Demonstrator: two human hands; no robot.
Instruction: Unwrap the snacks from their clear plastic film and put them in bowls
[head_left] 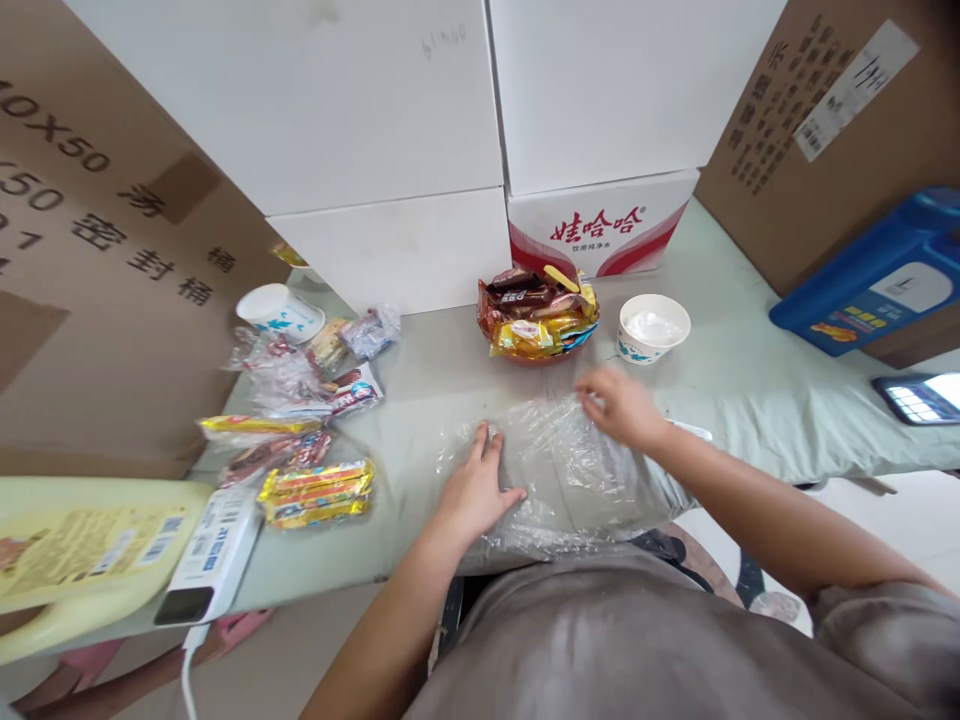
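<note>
A sheet of clear plastic film (540,470), crinkled and see-through, lies over the near part of the green-grey covered surface. My left hand (474,492) rests flat on its left side with fingers spread. At the film's upper right, my right hand (619,405) is closed, its curled fingers at the film's edge; motion blurs them slightly. Just beyond the hands sits a basket (491,345) heaped with wrapped snacks (536,305). To its right stands a white paper bowl (651,328) with crumpled clear plastic inside.
Several packaged snacks (319,492) and a tipped paper bowl (281,312) lie at left, near a white power bank (210,555) and a yellow jug (97,545). White boxes (390,240) line the back. A blue bottle (877,270) and a phone (919,398) are at right.
</note>
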